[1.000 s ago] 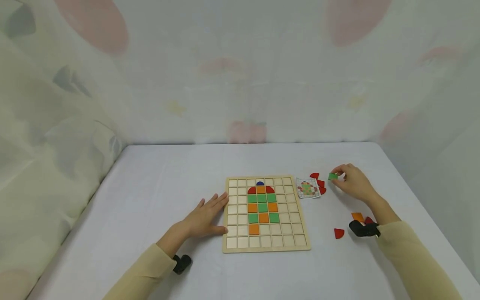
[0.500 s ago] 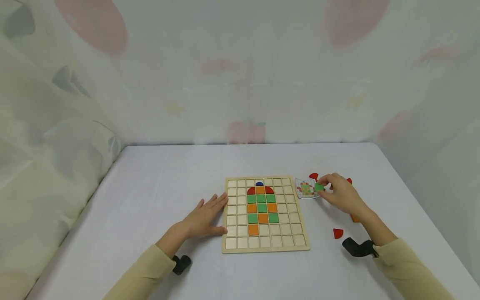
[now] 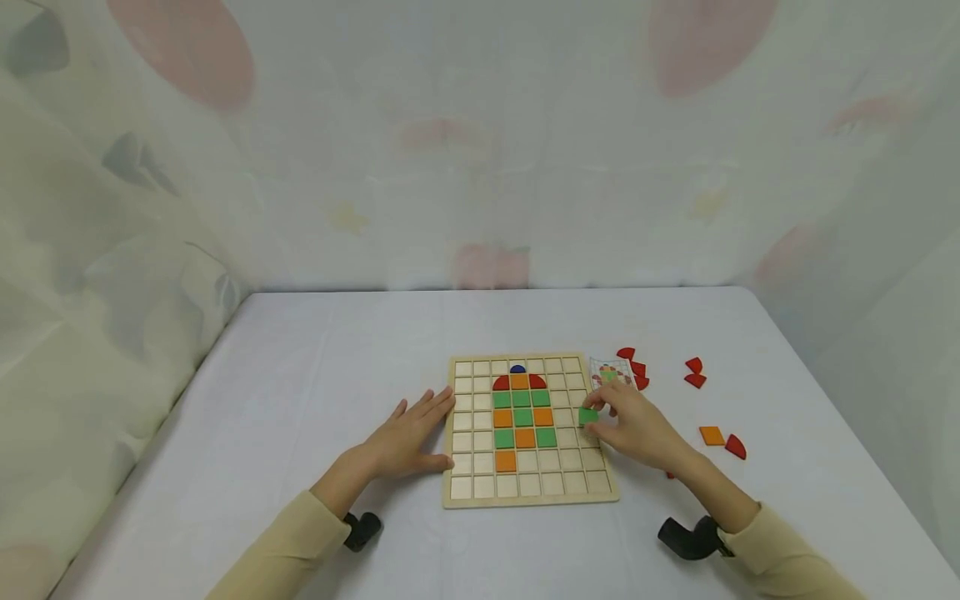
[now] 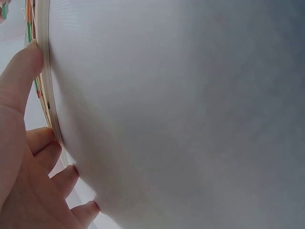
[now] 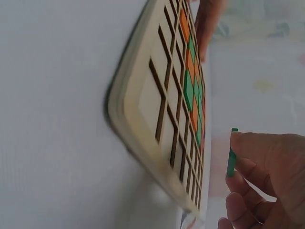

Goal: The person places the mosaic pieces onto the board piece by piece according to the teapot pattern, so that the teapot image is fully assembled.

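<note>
My right hand (image 3: 637, 425) pinches a green square tile (image 3: 588, 416) between thumb and fingers, above the right edge of a wooden grid board (image 3: 531, 502). In the right wrist view the tile (image 5: 232, 160) is seen edge-on, apart from the board. My left hand (image 3: 401, 437) rests at the board's left edge, fingers spread and touching the rim; the left wrist view shows the thumb (image 4: 26, 67) against it. Set in the grid are green and orange squares, red quarter-rounds and a blue rounded piece (image 3: 517, 369). The lowest orange square (image 3: 506, 461) sits alone in its row.
A printed pattern card (image 3: 602, 367) lies right of the board, partly covered by my right hand. Red quarter-round pieces (image 3: 626, 353) lie beside it. Farther right are two more red pieces (image 3: 695, 380), an orange square (image 3: 712, 436) and another red piece (image 3: 736, 447).
My right hand has carried the green tile left and nearer, from beyond the card to the board's right edge. The left hand has stayed in place.
</note>
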A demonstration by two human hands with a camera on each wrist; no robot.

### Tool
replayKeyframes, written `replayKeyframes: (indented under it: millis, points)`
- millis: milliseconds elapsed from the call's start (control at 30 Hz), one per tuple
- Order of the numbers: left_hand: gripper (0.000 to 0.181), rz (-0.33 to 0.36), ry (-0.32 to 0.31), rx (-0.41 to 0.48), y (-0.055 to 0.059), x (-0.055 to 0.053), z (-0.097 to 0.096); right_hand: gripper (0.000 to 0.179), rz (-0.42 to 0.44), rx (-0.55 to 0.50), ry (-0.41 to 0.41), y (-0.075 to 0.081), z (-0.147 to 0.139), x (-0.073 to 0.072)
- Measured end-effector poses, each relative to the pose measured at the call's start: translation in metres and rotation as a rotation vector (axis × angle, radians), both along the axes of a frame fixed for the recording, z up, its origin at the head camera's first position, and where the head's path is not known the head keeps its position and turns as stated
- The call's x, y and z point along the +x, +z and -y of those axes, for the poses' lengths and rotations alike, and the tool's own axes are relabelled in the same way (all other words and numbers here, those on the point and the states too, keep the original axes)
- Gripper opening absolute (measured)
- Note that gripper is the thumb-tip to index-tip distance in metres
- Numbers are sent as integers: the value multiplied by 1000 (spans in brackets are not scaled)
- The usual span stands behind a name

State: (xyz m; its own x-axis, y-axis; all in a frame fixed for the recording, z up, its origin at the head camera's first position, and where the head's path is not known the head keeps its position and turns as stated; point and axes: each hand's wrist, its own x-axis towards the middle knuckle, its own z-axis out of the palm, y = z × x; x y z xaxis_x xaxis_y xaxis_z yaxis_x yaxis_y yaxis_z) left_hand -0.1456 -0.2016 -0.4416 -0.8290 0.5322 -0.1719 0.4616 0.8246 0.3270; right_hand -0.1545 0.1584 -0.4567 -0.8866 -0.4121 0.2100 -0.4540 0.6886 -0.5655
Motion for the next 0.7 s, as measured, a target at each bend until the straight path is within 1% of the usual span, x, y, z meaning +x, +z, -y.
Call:
replayKeyframes:
  millis: [167,300,533,700]
  points:
    - [89,-3,-1,-2,-1,-1,0,24,42,1,20,2,17,8]
    - [89,-3,-3,2,-1,-1,-1,23,65,5,59,3,28,12]
    - [89,3,4,-8,-1,-2,-1,24,25,36,133,4,45,17]
    - [89,0,5,-8,0,-3,-2,23,14,62,142,3,56,20]
